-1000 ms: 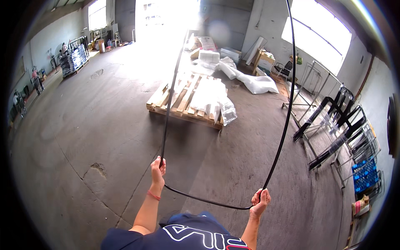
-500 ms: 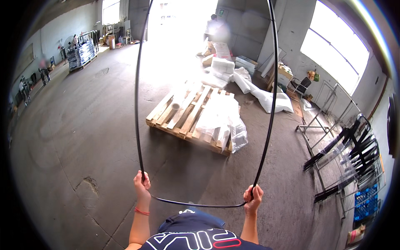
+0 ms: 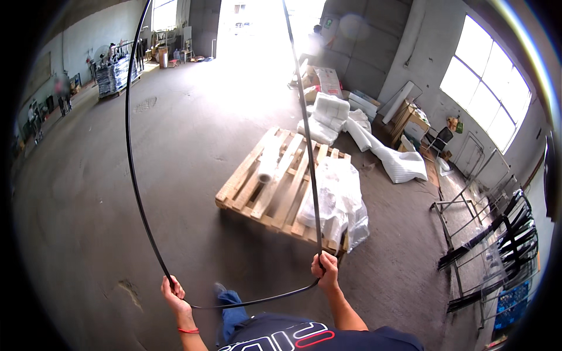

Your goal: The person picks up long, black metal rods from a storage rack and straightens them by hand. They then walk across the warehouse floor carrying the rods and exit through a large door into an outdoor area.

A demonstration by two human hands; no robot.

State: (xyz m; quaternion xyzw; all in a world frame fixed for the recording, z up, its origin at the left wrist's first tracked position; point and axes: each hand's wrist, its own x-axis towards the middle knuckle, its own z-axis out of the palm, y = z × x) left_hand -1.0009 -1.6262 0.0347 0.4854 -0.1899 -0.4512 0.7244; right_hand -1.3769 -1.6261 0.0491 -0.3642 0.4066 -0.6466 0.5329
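Observation:
My left hand (image 3: 174,291) is closed around the left side of a long, thin black tubular frame (image 3: 257,301), just above its rounded lower corner. Gripping the opposite side of the frame is my right hand (image 3: 325,272), a little higher. The frame stands up in front of me, leaning left, its top cut off by the view's upper edge. Beyond it, on the floor, lies a slatted wooden pallet (image 3: 246,213). A white roll (image 3: 268,164) and crumpled clear plastic film (image 3: 336,193) rest on the pallet, partly seen through the frame.
On the right, a metal rack (image 3: 459,269) carries several black frames (image 3: 515,234), with a blue crate (image 3: 512,307) below. White padded sheeting (image 3: 401,164) lies behind the pallet. A person (image 3: 316,42) stands near the bright doorway. A wrapped stack (image 3: 114,77) is far left.
Both hands and the frame have shifted left in view, and the frame now tilts more to the left. The pallet looks nearer, and a leg with a shoe has come into view.

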